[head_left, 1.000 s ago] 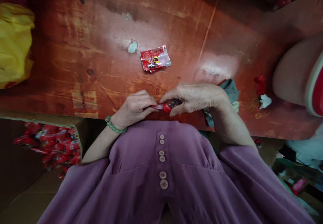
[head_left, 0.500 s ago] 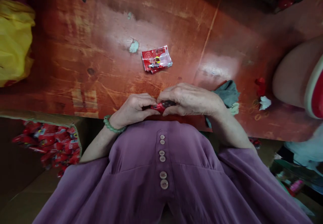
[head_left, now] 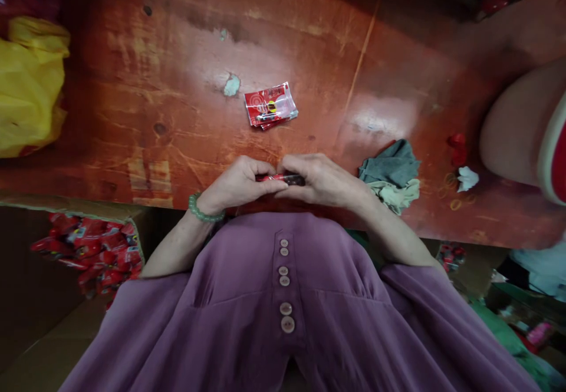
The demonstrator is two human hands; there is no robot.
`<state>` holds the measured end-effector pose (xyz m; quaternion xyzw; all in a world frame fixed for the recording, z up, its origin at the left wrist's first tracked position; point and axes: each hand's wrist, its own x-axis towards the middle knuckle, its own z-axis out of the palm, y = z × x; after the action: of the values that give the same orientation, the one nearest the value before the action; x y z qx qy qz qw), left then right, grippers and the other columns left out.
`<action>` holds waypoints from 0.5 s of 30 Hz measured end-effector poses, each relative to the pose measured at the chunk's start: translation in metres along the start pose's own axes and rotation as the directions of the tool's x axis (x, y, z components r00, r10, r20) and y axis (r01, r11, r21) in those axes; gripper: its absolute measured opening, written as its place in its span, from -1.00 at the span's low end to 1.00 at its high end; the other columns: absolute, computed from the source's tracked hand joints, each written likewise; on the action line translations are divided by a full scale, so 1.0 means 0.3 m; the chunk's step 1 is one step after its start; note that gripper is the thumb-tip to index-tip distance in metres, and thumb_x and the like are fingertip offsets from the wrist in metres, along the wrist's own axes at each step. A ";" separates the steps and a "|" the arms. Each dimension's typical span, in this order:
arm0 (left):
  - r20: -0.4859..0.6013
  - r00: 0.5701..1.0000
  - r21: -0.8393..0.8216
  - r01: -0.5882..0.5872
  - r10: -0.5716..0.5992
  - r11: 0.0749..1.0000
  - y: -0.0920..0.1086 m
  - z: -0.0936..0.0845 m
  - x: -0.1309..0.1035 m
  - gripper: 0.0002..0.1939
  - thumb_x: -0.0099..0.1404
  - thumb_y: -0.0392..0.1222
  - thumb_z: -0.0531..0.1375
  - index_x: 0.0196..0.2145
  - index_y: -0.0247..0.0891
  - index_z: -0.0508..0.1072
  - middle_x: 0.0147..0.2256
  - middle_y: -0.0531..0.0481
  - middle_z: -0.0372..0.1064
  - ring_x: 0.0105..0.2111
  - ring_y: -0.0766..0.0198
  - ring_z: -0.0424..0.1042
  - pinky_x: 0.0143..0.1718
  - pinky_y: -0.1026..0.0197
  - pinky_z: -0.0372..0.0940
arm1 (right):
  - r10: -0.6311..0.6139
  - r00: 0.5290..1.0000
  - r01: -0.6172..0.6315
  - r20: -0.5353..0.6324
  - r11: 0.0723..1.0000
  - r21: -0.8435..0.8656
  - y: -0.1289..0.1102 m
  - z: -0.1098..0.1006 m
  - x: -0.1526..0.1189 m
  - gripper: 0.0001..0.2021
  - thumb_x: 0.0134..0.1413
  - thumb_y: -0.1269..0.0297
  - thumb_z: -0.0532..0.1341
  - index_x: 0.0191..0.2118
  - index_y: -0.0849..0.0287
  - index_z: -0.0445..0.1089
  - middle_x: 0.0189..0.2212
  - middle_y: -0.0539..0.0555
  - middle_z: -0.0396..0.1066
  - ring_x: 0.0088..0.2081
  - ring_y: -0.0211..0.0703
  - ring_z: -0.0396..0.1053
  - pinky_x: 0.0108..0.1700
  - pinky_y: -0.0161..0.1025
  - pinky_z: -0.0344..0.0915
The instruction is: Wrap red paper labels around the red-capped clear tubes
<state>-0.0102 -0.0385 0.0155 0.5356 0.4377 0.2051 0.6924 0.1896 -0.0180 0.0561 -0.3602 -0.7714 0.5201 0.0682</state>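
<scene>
Red-and-dark item [head_left: 283, 178] — one, gripped between two hands [head_left: 276, 181].

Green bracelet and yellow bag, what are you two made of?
The green bracelet looks like stone or glass, though plastic could look the same: its round beads seem smooth and a bit shiny. The yellow bag looks like thin, soft plastic with a slight shine, because it's all crinkles and folds.
</scene>
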 end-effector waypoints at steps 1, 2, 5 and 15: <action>-0.007 1.000 -0.046 0.011 -0.011 0.999 0.001 -0.006 0.004 -0.72 0.16 -0.01 0.32 -0.47 -0.32 0.58 -0.57 0.04 0.43 -0.56 0.37 0.34 -0.51 0.34 0.20 | 0.014 0.998 -0.010 -0.059 0.997 0.077 0.020 0.003 -0.002 -0.79 0.11 0.21 0.33 -0.36 0.20 0.34 -0.47 -0.06 0.32 -0.43 -0.32 0.20 -0.36 -0.32 0.05; -0.019 1.000 -0.112 0.020 -0.023 0.994 0.001 -0.011 0.007 -0.71 0.15 0.01 0.34 -0.42 -0.32 0.60 -0.53 0.02 0.47 -0.53 0.35 0.39 -0.48 0.33 0.25 | 0.049 0.992 -0.029 -0.119 0.985 0.168 0.040 0.007 -0.005 -0.76 0.10 0.16 0.34 -0.37 0.20 0.35 -0.49 -0.07 0.32 -0.44 -0.33 0.20 -0.37 -0.33 0.07; -0.049 0.996 -0.406 0.046 -0.072 0.913 -0.010 -0.016 0.003 -0.52 0.03 0.09 0.43 -0.18 -0.30 0.60 -0.34 -0.07 0.58 -0.40 0.25 0.53 -0.33 0.27 0.41 | 0.230 0.950 -0.104 -0.213 0.873 0.477 0.089 0.026 -0.012 -0.70 0.04 0.07 0.36 -0.37 0.20 0.36 -0.53 -0.08 0.36 -0.52 -0.38 0.20 -0.47 -0.37 0.09; -0.158 0.949 -0.657 0.105 -0.272 0.746 0.001 0.090 0.008 -0.64 0.00 0.01 0.47 -0.37 -0.33 0.59 -0.40 -0.07 0.59 -0.50 0.38 0.51 -0.42 0.38 0.42 | 0.441 0.855 -0.053 -0.274 0.599 0.799 0.103 0.111 -0.003 -0.63 -0.05 -0.01 0.41 -0.42 0.20 0.37 -0.62 -0.12 0.36 -0.68 -0.48 0.07 -0.67 -0.42 -0.06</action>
<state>0.0134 -0.0516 0.0161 0.1902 0.4750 0.3347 0.7913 0.1892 -0.0377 0.0152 -0.5113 -0.3791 0.7046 0.3138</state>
